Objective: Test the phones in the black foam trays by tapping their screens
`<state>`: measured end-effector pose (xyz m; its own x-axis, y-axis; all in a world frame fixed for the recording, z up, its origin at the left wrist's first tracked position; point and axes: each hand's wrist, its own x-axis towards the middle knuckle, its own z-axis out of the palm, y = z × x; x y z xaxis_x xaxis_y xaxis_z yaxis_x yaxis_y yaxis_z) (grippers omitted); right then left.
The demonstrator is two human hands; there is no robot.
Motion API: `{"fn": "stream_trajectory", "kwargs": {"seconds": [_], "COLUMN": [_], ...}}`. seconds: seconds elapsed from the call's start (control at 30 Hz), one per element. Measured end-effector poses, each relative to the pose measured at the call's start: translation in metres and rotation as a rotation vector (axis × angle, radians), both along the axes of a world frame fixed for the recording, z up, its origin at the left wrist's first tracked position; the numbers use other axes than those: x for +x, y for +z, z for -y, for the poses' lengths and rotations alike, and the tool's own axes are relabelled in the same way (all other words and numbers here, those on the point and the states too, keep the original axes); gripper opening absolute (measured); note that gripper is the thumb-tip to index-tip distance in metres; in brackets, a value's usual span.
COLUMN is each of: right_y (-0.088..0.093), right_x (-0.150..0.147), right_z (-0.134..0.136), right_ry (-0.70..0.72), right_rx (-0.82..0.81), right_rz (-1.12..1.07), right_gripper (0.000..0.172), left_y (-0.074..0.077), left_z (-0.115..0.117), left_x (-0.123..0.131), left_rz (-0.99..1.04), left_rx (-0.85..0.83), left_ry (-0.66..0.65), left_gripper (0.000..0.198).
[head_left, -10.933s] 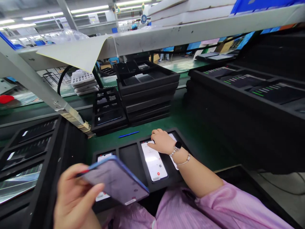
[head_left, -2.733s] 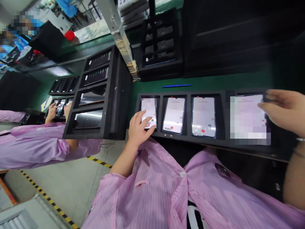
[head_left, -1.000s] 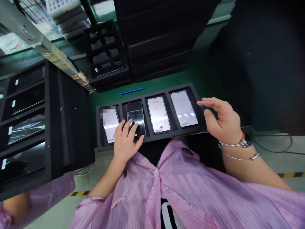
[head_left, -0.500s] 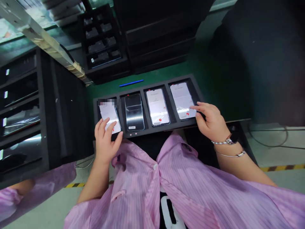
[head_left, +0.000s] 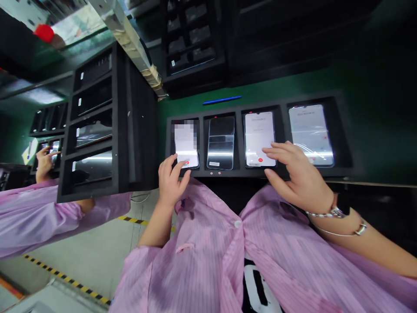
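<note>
A black tray (head_left: 202, 173) lies across the bench in front of me, a smartphone in each slot. My left hand (head_left: 172, 180) has its fingers apart over the lower part of the leftmost smartphone (head_left: 185, 141), whose screen is lit white. Beside that one, a smartphone with a dark screen (head_left: 221, 130) carries a small white label. My right hand (head_left: 296, 174) is spread, its fingertips over the lower right of the third smartphone (head_left: 259, 134), near a red call button. The rightmost smartphone (head_left: 309, 130) is also lit, its lower left partly behind my right hand.
A blue pen (head_left: 222, 100) lies behind the tray. Stacked black trays (head_left: 137, 130) with phones rise on the left, near a taped metal post (head_left: 130, 39). More dark trays (head_left: 195, 74) stand at the back. A co-worker's hand (head_left: 44, 163) works over phones at far left.
My right hand has moved left from the rightmost smartphone to the third one. My left hand stays at the leftmost phone. The view has swung left, bringing in a co-worker's hand.
</note>
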<state>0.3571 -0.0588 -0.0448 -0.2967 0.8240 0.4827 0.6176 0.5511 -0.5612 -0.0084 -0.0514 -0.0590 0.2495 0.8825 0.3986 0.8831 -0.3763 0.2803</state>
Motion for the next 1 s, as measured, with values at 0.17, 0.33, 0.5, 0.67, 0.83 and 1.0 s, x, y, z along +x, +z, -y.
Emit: {"fn": "stream_trajectory", "kwargs": {"seconds": [0.17, 0.33, 0.5, 0.67, 0.83, 1.0], "right_y": [-0.003, -0.012, -0.021, -0.025, -0.019, -0.013], "right_x": [0.007, 0.014, 0.015, 0.006, 0.014, 0.056], "right_z": [0.007, 0.015, 0.014, 0.011, 0.013, 0.021], "right_ry": [-0.077, -0.146, -0.114, -0.074, -0.075, -0.318], "right_rx": [-0.010, -0.051, -0.064, -0.013, 0.032, 0.091], "right_rz": [0.023, 0.042, 0.145, 0.309, 0.199, 0.047], "right_gripper": [0.046, 0.039, 0.039, 0.037, 0.034, 0.032], "left_y": [-0.004, -0.003, 0.015, 0.038, 0.039, 0.029], "left_z": [-0.003, -0.003, -0.012, -0.055, -0.108, -0.129], "left_x": [-0.004, -0.007, 0.017, 0.085, 0.139, 0.154], "left_rz": [0.006, -0.042, -0.005, -0.062, -0.226, -0.188], "left_rx": [0.041, 0.033, 0.077, -0.116, -0.366, -0.399], "left_ry": [-0.004, -0.055, -0.067, -0.257, -0.161, -0.104], "left_gripper": [0.029, 0.027, 0.028, 0.060, 0.085, 0.087]}}
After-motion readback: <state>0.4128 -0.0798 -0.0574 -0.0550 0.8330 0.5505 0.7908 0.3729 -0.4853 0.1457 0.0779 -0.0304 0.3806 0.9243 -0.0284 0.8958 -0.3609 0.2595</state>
